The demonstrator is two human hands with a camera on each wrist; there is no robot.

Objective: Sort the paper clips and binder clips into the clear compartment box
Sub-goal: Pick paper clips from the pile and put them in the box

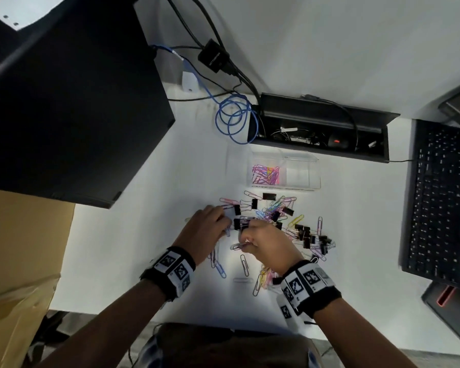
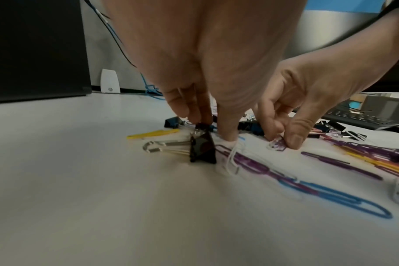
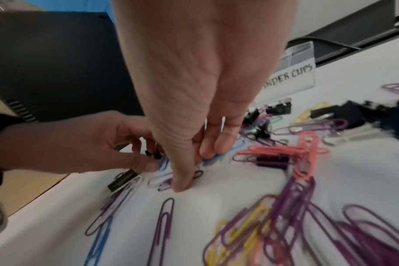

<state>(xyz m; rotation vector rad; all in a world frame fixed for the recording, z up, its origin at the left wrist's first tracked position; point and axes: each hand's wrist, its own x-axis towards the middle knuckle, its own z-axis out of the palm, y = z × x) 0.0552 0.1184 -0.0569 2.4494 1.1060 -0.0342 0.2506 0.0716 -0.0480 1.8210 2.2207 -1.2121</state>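
Observation:
My left hand (image 1: 223,224) (image 2: 209,130) pinches a black binder clip (image 2: 202,146) that stands on the white desk, its wire handles lying to the left. My right hand (image 1: 246,241) (image 3: 192,170) sits right beside it and pinches a pale paper clip (image 1: 238,246) (image 2: 276,145) against the desk. Coloured paper clips (image 3: 292,201) and black binder clips (image 1: 307,236) lie scattered around both hands. The clear compartment box (image 1: 302,179) stands beyond the pile. Its left compartment holds pink and purple paper clips (image 1: 266,175); a label (image 3: 292,75) marks its binder clip side.
A black computer case (image 1: 69,107) fills the left. An open cable tray (image 1: 322,126) and a coiled blue cable (image 1: 234,118) lie behind the box. A black keyboard (image 1: 436,197) is on the right, a cardboard box (image 1: 16,261) off the desk's left edge.

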